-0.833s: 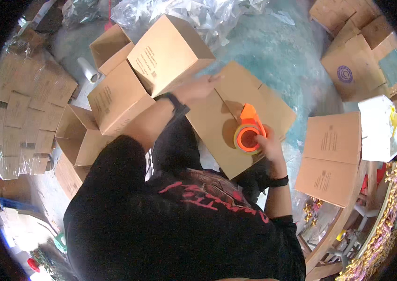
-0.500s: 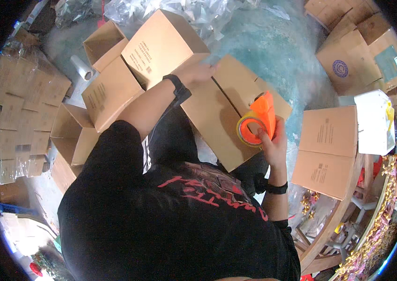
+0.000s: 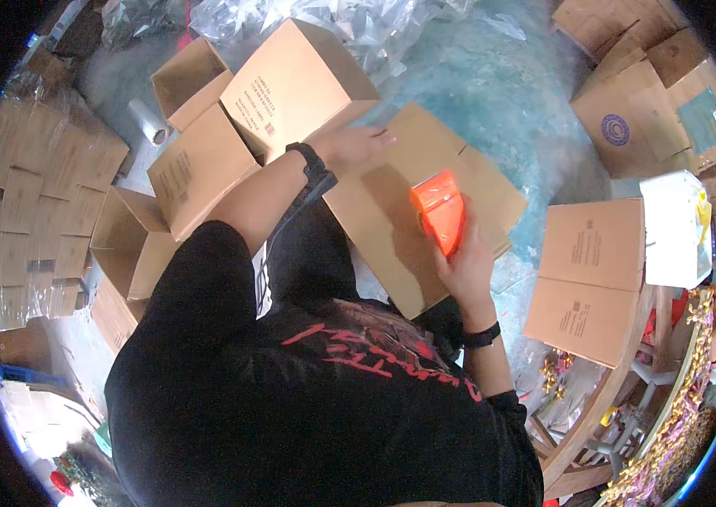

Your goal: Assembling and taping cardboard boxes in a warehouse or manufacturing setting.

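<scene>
Below me lies a cardboard box (image 3: 409, 182) with its flaps folded over, between my two hands. My left hand (image 3: 356, 145), with a dark watch on its wrist, rests at the box's far left edge, its fingers stretched out and holding nothing. An orange tape dispenser (image 3: 440, 213) is gripped in my right hand (image 3: 468, 264), above the right part of the box, and casts a shadow on the cardboard. The tape roll is mostly hidden behind the dispenser's orange body.
Open cardboard boxes (image 3: 202, 169) stand at the left, beside a wrapped carton stack (image 3: 45, 203). Clear plastic bags (image 3: 307, 21) lie at the far side. On the right are a closed carton (image 3: 586, 270), a white container (image 3: 673, 228) and more boxes (image 3: 628, 118).
The dark gap between the box flaps has closed. My right hand has turned the tape dispenser and moved it slightly left; my left hand's fingers have straightened.
</scene>
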Demonstrator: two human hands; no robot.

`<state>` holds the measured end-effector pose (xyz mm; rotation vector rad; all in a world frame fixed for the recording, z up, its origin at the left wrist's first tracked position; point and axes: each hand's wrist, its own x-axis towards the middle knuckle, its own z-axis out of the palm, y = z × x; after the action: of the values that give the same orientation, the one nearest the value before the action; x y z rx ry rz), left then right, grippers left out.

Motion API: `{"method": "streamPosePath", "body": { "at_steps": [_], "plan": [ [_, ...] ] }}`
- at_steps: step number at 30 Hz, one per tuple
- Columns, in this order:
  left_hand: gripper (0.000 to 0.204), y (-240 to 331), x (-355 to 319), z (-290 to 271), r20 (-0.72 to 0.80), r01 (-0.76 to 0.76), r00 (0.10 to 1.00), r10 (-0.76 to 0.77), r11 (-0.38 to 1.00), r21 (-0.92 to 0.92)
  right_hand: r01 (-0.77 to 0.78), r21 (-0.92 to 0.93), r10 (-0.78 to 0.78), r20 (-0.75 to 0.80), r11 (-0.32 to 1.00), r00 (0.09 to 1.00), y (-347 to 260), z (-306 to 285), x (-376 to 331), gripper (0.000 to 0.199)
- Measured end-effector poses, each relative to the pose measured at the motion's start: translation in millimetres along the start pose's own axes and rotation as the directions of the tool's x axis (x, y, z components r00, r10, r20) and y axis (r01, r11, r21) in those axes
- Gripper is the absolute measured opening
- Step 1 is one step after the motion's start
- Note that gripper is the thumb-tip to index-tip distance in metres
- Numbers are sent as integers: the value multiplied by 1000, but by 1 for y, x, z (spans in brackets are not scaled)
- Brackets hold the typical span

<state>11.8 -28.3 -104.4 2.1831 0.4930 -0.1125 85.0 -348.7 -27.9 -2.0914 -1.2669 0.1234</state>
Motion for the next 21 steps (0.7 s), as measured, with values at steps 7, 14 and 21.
{"method": "streamPosePath", "body": {
  "at_steps": [7, 14, 21],
  "plan": [
    [61, 0, 8, -3, -48, -24, 998, 30, 991, 133, 79, -28, -74, 138, 996, 988, 7, 1, 16, 90],
    [50, 66, -20, 29, 115, 163, 984, -139, 960, -229, 112, 16, -113, 154, 994, 982, 9, 2, 20, 105],
    [31, 74, -40, 26, 363, 395, 918, -159, 444, -804, 158, 100, -169, 106, 982, 980, 14, -3, 17, 83]
  ]
}}
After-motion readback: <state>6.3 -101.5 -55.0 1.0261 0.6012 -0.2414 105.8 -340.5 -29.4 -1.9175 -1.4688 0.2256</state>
